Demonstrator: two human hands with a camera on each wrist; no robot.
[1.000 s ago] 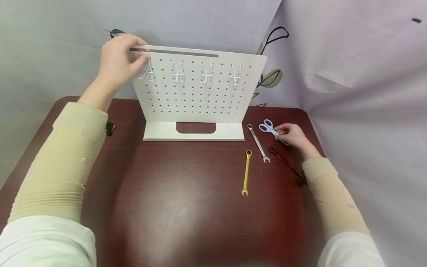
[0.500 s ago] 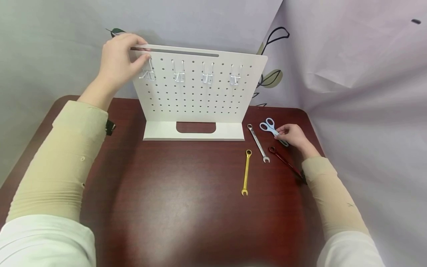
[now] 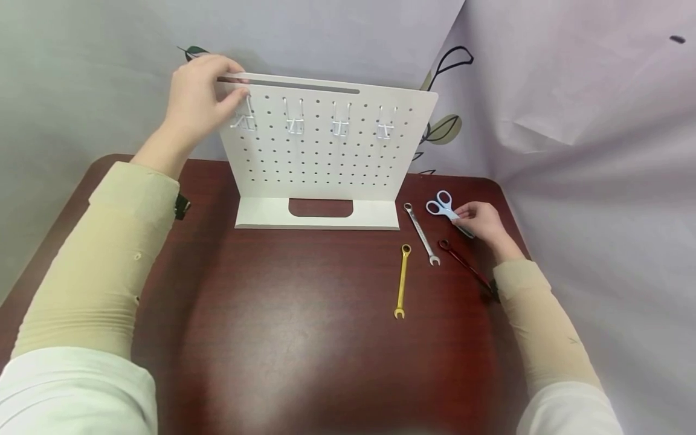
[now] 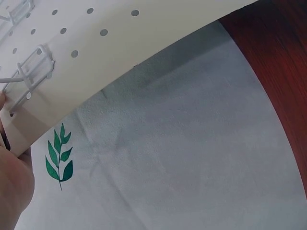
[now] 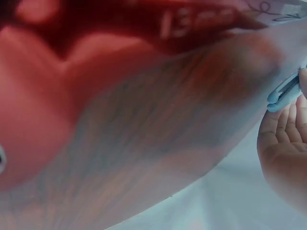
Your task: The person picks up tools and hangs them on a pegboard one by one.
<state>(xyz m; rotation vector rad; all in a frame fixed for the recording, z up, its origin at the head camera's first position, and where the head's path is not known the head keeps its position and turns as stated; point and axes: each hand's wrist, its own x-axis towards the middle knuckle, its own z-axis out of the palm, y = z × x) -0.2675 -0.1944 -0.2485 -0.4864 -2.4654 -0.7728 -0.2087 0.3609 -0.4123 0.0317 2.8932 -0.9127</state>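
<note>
Head view: L hand (image 3: 198, 90) pinches the white pegboard (image 3: 321, 151) at its 10 o'clock corner. R hand (image 3: 484, 223) grips the light-blue scissors (image 3: 448, 212) near the blades, handles pointing to 11. Best to hold the board steady & lift the scissors straight up, b/c the red ring-end wrench (image 3: 469, 266) is close, at 7 o'clock from R hand. Silver combo wrench (image 3: 421, 234) is at 9, yellow combo wrench (image 3: 403, 281) at 8.

L wrist view: board's at 11; L hand peeks in at 8, most fingers hidden. A soft squeeze should do.

R wrist view: scissors at 3 o'clock, btwn thumb & fingers. Can't tell if they touch the table (image 3: 272, 290), so go slow.
</note>
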